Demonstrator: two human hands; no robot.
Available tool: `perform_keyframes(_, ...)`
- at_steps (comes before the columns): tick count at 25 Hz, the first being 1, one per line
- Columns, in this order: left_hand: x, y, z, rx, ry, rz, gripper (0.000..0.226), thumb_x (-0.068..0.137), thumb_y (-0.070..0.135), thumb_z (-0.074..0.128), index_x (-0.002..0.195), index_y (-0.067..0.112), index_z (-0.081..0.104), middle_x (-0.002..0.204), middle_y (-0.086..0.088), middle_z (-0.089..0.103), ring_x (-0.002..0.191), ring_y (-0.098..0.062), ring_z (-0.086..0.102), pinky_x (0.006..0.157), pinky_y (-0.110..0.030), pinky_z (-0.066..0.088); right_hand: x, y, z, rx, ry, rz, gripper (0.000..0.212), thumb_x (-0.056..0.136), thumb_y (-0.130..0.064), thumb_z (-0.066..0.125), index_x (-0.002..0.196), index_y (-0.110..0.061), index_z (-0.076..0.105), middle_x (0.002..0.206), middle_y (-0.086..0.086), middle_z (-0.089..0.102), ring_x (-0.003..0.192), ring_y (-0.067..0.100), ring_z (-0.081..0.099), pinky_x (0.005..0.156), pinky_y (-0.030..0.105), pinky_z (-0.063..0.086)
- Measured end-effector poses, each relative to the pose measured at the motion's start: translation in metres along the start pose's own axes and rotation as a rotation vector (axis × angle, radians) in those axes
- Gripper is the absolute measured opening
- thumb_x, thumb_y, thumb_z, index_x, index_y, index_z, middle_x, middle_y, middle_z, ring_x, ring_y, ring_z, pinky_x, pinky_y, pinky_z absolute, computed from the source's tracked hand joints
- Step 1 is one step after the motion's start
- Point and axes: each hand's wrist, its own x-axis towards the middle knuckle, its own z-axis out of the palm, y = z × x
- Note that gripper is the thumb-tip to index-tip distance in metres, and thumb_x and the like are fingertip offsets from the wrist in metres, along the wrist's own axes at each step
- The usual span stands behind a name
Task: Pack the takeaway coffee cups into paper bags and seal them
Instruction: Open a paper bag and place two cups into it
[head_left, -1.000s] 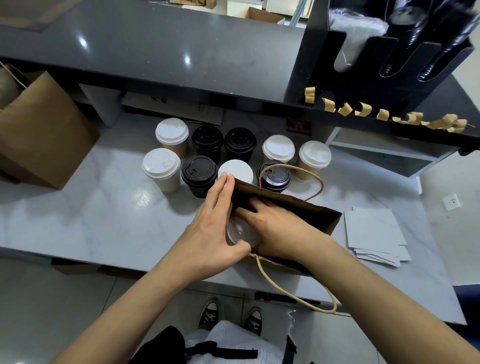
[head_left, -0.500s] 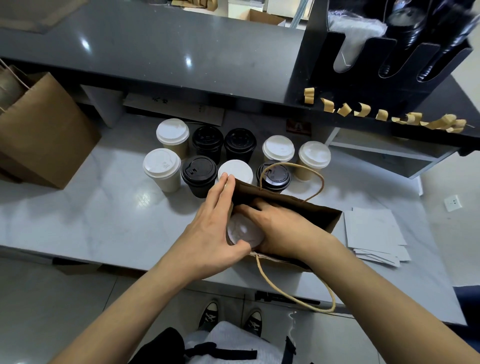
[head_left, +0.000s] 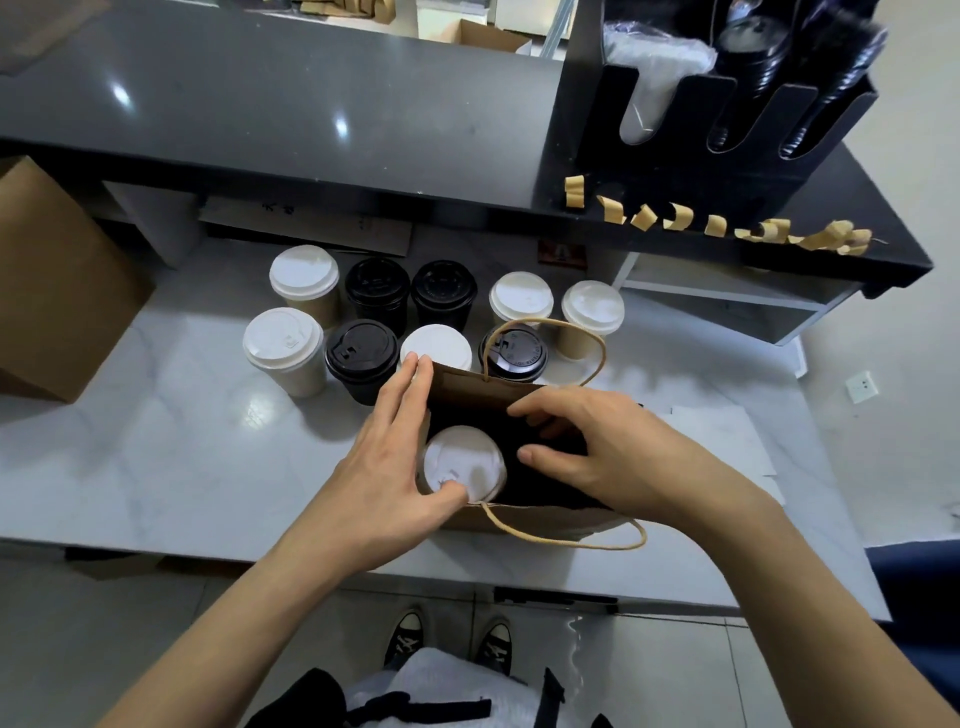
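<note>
A brown paper bag (head_left: 524, 517) stands open on the pale marble table (head_left: 156, 457), mouth upward, its dark inside showing; its long axis runs roughly from 9 to 3 o'clock, and its twisted paper handles loop out at 12 and 6 o'clock. Inside, at the bag's 9 o'clock end, sits a cup with a white lid (head_left: 464, 462), upright, lid facing the camera. The left hand (head_left: 387, 467) lies against the bag's 9 o'clock end with fingers straight and together along the outside edge, while its thumb rests on the white lid's near rim; the grip is wide, not curled round anything. The right hand (head_left: 587, 447) reaches into the bag's mouth from 3 o'clock, its fingers bent over the far rim and down inside; whether that grip holds the paper or only touches it cannot be told. Beyond the bag, at 12 o'clock, a cluster of cups (head_left: 405, 317) stands upright in two rows, some with white lids and some with black. A larger brown bag (head_left: 57, 291) stands at 9 o'clock on the table.
</note>
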Motion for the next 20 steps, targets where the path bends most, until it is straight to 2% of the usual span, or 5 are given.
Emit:
perform_keyframes(3, 0.000, 0.001, 0.000, 0.000, -0.001, 0.003, 0.106, 0.076, 0.045, 0.057, 0.160, 0.038, -0.007, 0.161, 0.032, -0.015, 0.153, 0.002, 0.004, 0.121, -0.041, 0.031, -0.016, 0.003, -0.018, 0.142, 0.158, -0.009, 0.023, 0.093, -0.033, 0.070, 0.116, -0.035, 0.068, 0.100, -0.017, 0.069, 0.093, 0.003, 0.065, 0.084, 0.021, 0.051)
perform_keyframes(6, -0.001, 0.002, 0.000, -0.007, 0.004, 0.007, 0.105, 0.076, 0.041, 0.058, 0.160, 0.039, -0.006, 0.161, 0.033, -0.013, 0.152, 0.001, 0.008, 0.119, -0.039, 0.033, -0.027, 0.007, -0.033, 0.238, 0.359, -0.021, 0.005, 0.093, -0.023, 0.070, 0.096, -0.026, 0.073, 0.079, -0.009, 0.069, 0.077, 0.015, 0.065, 0.071, 0.025, 0.052)
perform_keyframes(10, -0.002, 0.002, -0.001, -0.031, 0.013, 0.027, 0.103, 0.077, 0.039, 0.058, 0.159, 0.042, -0.004, 0.160, 0.035, -0.011, 0.151, 0.003, 0.012, 0.117, -0.035, 0.034, -0.026, 0.030, -0.044, 0.218, 0.599, 0.075, 0.010, 0.095, -0.022, 0.068, 0.086, -0.019, 0.070, 0.072, -0.004, 0.067, 0.068, 0.020, 0.063, 0.067, 0.036, 0.052)
perform_keyframes(17, -0.001, 0.003, -0.003, 0.022, 0.080, 0.068, 0.098, 0.077, 0.047, 0.062, 0.161, 0.035, 0.011, 0.161, 0.035, -0.001, 0.149, 0.001, 0.022, 0.110, -0.037, 0.044, 0.021, 0.085, -0.027, 0.135, 0.632, 0.295, 0.005, 0.095, -0.028, 0.068, 0.094, -0.023, 0.068, 0.081, -0.006, 0.065, 0.076, 0.011, 0.061, 0.072, 0.036, 0.055)
perform_keyframes(20, 0.000, 0.004, -0.005, 0.051, 0.117, 0.074, 0.096, 0.075, 0.056, 0.058, 0.160, 0.034, 0.019, 0.160, 0.034, 0.005, 0.147, 0.003, 0.024, 0.105, -0.040, 0.050, 0.052, 0.103, -0.021, 0.076, 0.573, 0.362, 0.019, 0.093, -0.035, 0.068, 0.108, -0.023, 0.064, 0.099, 0.000, 0.060, 0.091, 0.017, 0.060, 0.080, 0.036, 0.053)
